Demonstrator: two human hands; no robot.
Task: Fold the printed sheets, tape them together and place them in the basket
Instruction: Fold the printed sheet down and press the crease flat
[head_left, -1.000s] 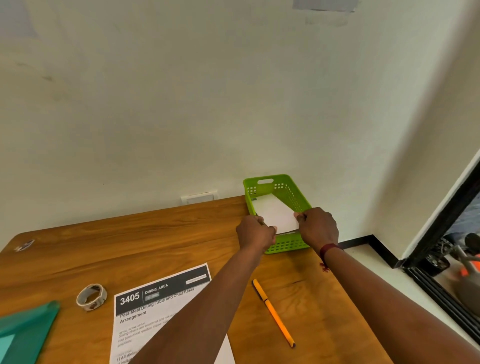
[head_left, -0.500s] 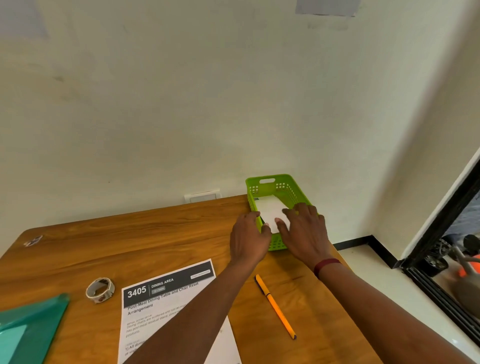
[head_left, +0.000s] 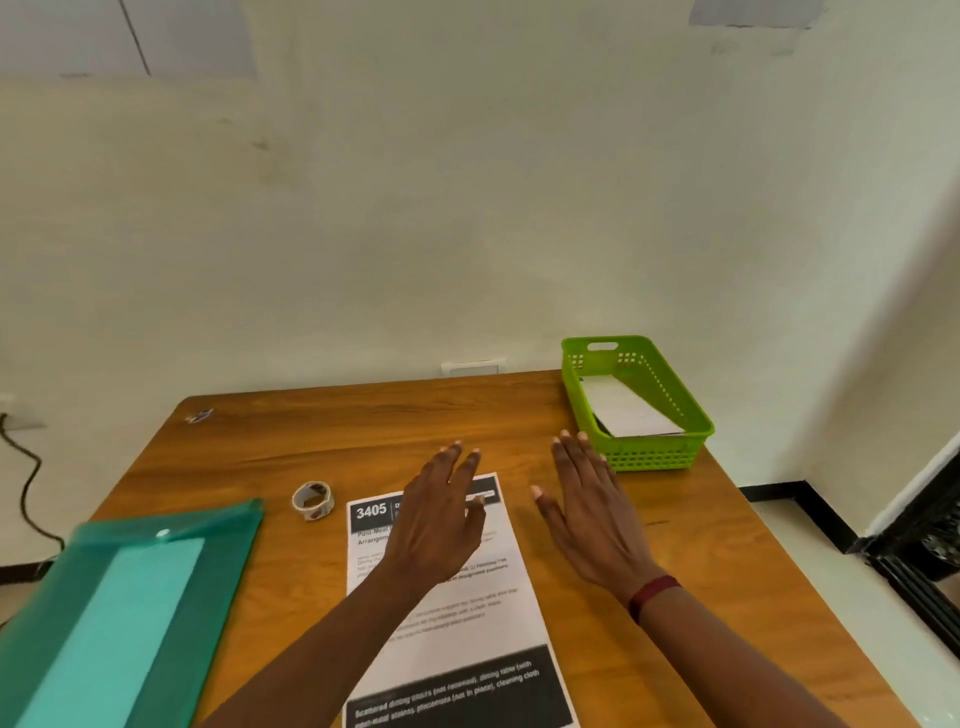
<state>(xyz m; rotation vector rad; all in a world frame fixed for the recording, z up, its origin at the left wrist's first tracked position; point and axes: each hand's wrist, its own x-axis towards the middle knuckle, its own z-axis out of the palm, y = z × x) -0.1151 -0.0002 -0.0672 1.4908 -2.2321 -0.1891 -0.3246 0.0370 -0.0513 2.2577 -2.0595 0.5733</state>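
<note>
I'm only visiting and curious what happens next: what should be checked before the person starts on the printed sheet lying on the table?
1. The folded paper lies inside the basket: ok.
2. The left hand is empty and open: ok.
3. The right hand is empty and open: ok.
4. The sheet lies flat and unfolded on the table: ok.
5. The tape roll sits on the table just left of the sheet, apart from it: ok.
6. The folded paper in the basket is taped: cannot tell.
</note>
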